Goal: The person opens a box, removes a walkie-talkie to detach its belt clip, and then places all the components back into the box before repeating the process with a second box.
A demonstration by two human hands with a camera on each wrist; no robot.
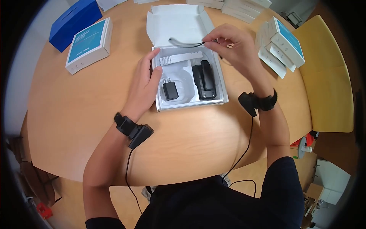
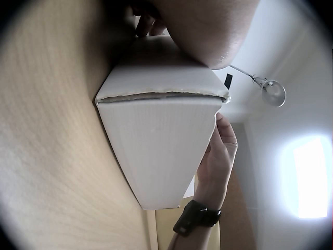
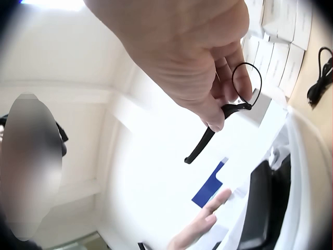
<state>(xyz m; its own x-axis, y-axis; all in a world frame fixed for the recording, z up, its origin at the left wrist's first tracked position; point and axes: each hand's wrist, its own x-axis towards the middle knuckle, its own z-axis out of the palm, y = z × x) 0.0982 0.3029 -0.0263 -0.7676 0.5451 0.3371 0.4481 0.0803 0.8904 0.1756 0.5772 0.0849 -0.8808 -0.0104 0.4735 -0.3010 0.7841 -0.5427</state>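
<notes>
My right hand [image 1: 232, 44] pinches a black wrist strap [image 3: 203, 143] between thumb and fingers, above the back of the white box [image 1: 192, 102]. The strap's thin cord loop [image 3: 247, 65] hangs at one end. My left hand [image 1: 144, 82] rests against the box's left side, fingers straight, with the thumb and a fingertip at the rim. Inside the box lie a black power adapter [image 1: 170, 91] with its prongs toward the back and a black handheld device [image 1: 206, 81] with a clip. A narrow white card piece [image 1: 181, 58] lies along the back compartment. The lid [image 1: 175, 24] stands open behind.
At the left stand a white and teal box [image 1: 89, 45] and a blue box [image 1: 74, 21]. More boxes [image 1: 286, 42] lean at the right, and white boxes [image 1: 244, 9] are stacked at the back. A coiled black cable [image 3: 321, 78] lies on the table, and a yellow chair [image 1: 328, 76] is beyond.
</notes>
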